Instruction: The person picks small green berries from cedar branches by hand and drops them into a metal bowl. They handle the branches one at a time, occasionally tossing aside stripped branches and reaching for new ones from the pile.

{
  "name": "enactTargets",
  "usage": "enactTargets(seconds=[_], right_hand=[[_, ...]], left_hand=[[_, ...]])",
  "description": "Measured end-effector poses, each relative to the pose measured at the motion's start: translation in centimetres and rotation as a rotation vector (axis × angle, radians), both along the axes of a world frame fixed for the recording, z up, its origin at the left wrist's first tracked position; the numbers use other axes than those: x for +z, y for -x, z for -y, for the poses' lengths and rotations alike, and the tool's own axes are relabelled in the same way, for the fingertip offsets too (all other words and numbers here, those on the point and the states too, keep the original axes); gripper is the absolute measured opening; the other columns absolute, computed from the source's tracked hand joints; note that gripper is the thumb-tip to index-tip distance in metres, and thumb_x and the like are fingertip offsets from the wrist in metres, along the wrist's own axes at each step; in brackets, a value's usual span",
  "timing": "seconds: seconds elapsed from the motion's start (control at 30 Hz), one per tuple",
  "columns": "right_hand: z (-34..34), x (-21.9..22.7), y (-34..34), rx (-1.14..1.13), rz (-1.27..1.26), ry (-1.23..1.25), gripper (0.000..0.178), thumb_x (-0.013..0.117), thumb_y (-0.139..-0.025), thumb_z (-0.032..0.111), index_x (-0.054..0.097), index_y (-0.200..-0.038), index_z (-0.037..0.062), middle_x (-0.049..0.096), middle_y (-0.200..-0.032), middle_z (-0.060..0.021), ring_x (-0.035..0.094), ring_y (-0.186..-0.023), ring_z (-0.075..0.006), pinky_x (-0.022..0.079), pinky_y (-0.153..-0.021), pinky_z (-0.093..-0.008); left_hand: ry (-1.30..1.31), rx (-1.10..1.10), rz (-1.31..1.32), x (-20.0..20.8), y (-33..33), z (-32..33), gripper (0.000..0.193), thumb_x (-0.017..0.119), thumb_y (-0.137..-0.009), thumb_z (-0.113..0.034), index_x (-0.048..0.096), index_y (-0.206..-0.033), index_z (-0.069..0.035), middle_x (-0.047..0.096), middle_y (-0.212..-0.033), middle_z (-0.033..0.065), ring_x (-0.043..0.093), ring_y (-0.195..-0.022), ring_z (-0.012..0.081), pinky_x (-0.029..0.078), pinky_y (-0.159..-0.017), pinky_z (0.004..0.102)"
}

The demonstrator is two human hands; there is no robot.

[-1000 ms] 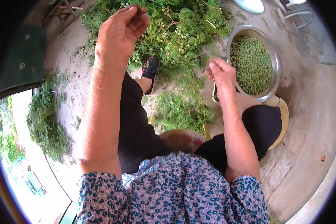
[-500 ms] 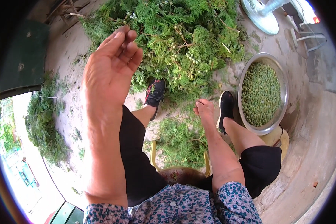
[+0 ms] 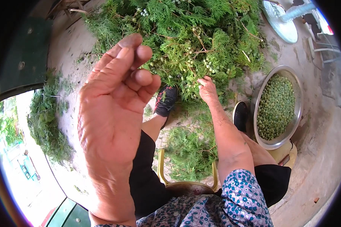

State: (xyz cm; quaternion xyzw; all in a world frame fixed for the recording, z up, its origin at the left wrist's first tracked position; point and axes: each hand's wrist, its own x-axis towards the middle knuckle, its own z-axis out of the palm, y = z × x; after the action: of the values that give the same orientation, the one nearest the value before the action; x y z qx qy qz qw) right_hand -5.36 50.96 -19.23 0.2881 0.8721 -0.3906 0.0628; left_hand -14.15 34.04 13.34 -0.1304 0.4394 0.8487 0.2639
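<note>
My left hand (image 3: 115,98) is raised close to the camera, palm showing, its fingers loosely bent with gaps between them and nothing visible in them. Reaching forward, my right hand (image 3: 207,90) has its fingers drawn together at the near edge of a big heap of green cypress branches (image 3: 182,41). What is between those fingertips cannot be made out. Pale green seed cones (image 3: 209,65) hang on twigs just beyond them. A steel basin (image 3: 300,109) to the right holds many picked green cones (image 3: 275,108).
Loose cypress sprigs (image 3: 189,151) lie between my feet, in front of the yellow chair arm (image 3: 161,166). Another pile of greenery (image 3: 43,125) is at the left by a dark green panel (image 3: 24,56). A pale round stand base (image 3: 280,22) sits far right, near a white-legged chair.
My right hand has moved forward from above the ground between my feet to the heap's edge. My left hand looks larger and nearer, its fingers a little more bent. The view has shifted slightly.
</note>
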Motion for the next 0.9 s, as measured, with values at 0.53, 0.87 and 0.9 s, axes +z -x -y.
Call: enactTargets(seconds=[0.53,0.87,0.9], right_hand=[[-1.4,0.8,2.2,-0.947,-0.195,0.964,0.022,0.048,-0.088,0.01,0.049,-0.106,-0.0035,0.058,-0.067,-0.0143,0.061,-0.048,-0.0217,0.048,-0.034,-0.0298],[-1.6,0.3,3.3,-1.263,-0.381,1.249,0.012,0.054,-0.085,0.011,0.051,-0.087,-0.0001,0.057,-0.065,-0.0146,0.059,-0.048,-0.0233,0.05,-0.039,-0.0335],[-1.4,0.6,3.4,-1.263,-0.382,1.252,0.012,0.054,-0.085,0.011,0.051,-0.087,-0.0001,0.057,-0.065,-0.0146,0.059,-0.048,-0.0233,0.05,-0.039,-0.0335]], left_hand=[[0.072,-0.062,0.033,0.8,-1.2,-1.8,0.027,0.046,-0.091,-0.012,0.047,-0.114,0.0,0.056,-0.088,0.0043,0.05,-0.063,0.0081,0.046,-0.065,0.0234],[0.138,-0.07,0.067,1.0,-1.8,-2.3,0.027,0.049,-0.088,-0.011,0.049,-0.113,0.0,0.057,-0.088,0.0033,0.051,-0.062,0.0074,0.049,-0.065,0.0249],[0.14,-0.07,0.064,1.1,-1.8,-2.3,0.027,0.049,-0.088,-0.011,0.049,-0.113,0.0,0.057,-0.088,0.0033,0.051,-0.062,0.0074,0.049,-0.065,0.0249]])
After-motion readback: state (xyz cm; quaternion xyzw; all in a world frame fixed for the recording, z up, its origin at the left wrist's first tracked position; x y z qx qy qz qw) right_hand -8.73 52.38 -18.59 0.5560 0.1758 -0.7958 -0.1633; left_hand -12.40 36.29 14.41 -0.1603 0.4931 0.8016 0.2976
